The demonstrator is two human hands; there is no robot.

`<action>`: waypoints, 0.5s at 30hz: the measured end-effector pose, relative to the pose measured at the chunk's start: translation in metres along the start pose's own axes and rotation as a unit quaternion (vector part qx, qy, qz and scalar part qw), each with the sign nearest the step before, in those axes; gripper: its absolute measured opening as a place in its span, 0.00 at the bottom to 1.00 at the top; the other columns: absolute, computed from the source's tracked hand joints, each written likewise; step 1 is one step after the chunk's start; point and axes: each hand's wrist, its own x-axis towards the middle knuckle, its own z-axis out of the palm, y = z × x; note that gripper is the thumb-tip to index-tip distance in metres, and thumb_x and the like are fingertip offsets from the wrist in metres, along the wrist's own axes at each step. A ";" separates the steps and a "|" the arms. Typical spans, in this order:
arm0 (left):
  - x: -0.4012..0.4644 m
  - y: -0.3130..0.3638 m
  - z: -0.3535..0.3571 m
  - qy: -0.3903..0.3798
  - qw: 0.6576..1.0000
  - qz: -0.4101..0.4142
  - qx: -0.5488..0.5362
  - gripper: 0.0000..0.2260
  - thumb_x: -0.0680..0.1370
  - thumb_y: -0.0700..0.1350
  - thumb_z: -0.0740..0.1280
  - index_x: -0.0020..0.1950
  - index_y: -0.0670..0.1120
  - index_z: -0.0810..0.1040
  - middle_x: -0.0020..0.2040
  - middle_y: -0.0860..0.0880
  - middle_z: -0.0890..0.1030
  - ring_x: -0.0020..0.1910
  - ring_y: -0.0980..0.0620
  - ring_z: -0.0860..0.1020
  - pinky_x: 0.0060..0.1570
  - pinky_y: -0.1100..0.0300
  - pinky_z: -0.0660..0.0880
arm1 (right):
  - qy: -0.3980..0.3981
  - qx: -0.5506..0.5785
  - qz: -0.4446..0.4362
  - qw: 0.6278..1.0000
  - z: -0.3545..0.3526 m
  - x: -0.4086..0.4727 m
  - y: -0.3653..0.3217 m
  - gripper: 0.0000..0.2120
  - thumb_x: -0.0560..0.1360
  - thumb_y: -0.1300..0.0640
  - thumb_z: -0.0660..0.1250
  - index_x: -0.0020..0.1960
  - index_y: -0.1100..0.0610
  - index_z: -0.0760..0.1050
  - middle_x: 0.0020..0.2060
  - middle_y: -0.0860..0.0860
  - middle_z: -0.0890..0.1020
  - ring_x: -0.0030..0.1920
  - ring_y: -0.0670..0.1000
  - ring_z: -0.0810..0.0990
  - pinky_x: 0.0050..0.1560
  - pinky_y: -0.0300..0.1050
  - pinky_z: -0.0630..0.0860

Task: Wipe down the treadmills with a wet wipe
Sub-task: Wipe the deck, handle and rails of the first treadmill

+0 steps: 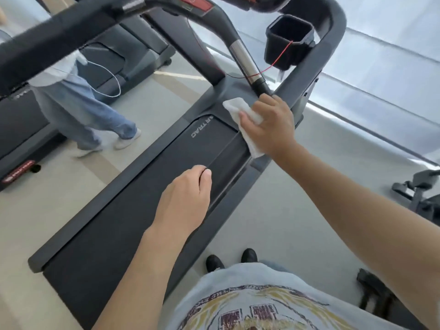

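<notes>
The wet wipe (pixel 242 115) lies crumpled against the front end of the treadmill (pixel 142 186), on the grey motor cover just beside the right upright, and the right hand (pixel 269 125) holds it there, thumb pressed on the cloth and fingers curled round its far edge so that a loose tail hangs out below the palm; gripping it bunched this way probably lets the person push with the heel of the hand while the cloth does not slide free. The arm is stretched forward because the person stands beside the deck, black shoes (pixel 231 259) on the floor off its right rail, so the far corner can only be reached by leaning in. The left hand (pixel 188 194) hangs over the dark belt (pixel 133 225), fingers loosely curled with the thumb tucked against them and nothing in it; whether it touches the belt I cannot tell, and it looks held out for balance. Above the wiping hand a chromed grip (pixel 245 60) slopes down from the console, with a red safety cord (pixel 278 60) strung past a black cup holder (pixel 289 41). Well apart to the left, another person in jeans (pixel 83 115) walks beside a second treadmill (pixel 23 129), which by my judgement awaits its turn.
</notes>
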 end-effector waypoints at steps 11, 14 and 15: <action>0.002 -0.005 -0.003 0.040 0.996 0.011 -0.074 0.16 0.86 0.46 0.57 0.38 0.50 0.67 0.34 0.52 0.73 0.32 0.52 0.70 0.32 0.57 0.62 | -0.095 0.064 -0.222 0.968 0.013 -0.055 -0.066 0.18 0.79 0.51 0.71 0.34 0.58 0.73 0.34 0.51 0.72 0.35 0.54 0.64 0.40 0.49 0.62; 0.013 0.007 0.000 0.031 0.997 0.029 -0.063 0.13 0.87 0.50 0.58 0.42 0.52 0.71 0.38 0.53 0.76 0.35 0.53 0.73 0.34 0.56 0.66 | -0.110 0.047 -0.233 0.965 0.009 -0.039 -0.046 0.18 0.81 0.50 0.68 0.36 0.58 0.73 0.34 0.52 0.72 0.35 0.54 0.66 0.42 0.49 0.62; 0.018 0.013 0.002 0.028 0.997 0.036 -0.055 0.11 0.87 0.51 0.58 0.47 0.52 0.74 0.42 0.53 0.78 0.39 0.54 0.76 0.37 0.54 0.71 | -0.108 0.035 -0.227 0.967 0.008 -0.031 -0.034 0.18 0.81 0.51 0.68 0.36 0.58 0.73 0.34 0.51 0.71 0.35 0.54 0.66 0.42 0.50 0.63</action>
